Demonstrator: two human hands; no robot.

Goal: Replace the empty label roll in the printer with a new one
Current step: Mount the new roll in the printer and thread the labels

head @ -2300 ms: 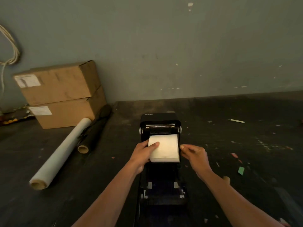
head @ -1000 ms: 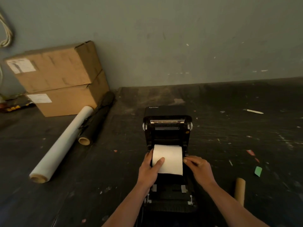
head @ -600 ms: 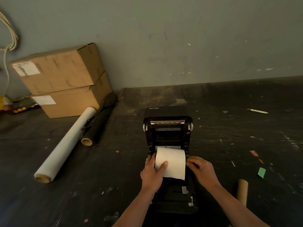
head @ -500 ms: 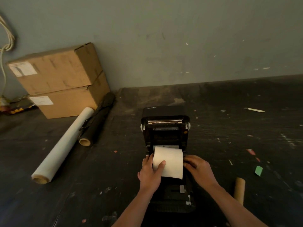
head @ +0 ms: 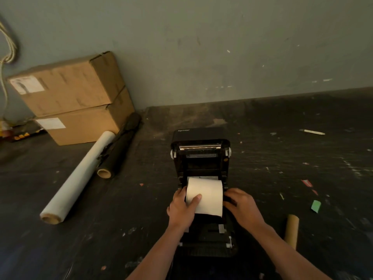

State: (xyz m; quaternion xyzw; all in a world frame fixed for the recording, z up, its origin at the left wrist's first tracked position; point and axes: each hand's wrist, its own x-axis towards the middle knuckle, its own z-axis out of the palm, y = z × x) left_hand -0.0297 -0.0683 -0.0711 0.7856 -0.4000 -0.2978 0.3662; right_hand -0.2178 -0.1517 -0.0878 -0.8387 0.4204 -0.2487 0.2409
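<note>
While its lid stands tilted open toward the wall, the black printer [head: 200, 156] sits on the dark, scuffed counter [head: 282, 158] with its paper bay exposed, and the new white label roll [head: 207, 194] lies in that bay, lying on its side with its axis running left to right and its curved face up. The left hand [head: 181, 209] grips the roll's left end, thumb laid across the white paper and the other fingers curled down beside the bay wall. The right hand [head: 241, 207] is at the roll's right end with its fingers bent inward against the bay's edge; whether they pinch the roll itself or a guide inside the printer cannot be told from this angle. Forward of the roll, nearer the person, the printer's feed path shows small pale tabs. To the right of the printer, a bare brown cardboard core [head: 291, 231] lies apart on the counter. At the far left, two closed cardboard boxes [head: 74, 96] are stacked against the grey wall, each bearing a white label, their contents hidden. Beside them lie a long white roll of film [head: 78, 174] and a shorter black roll [head: 119, 150], side by side.
</note>
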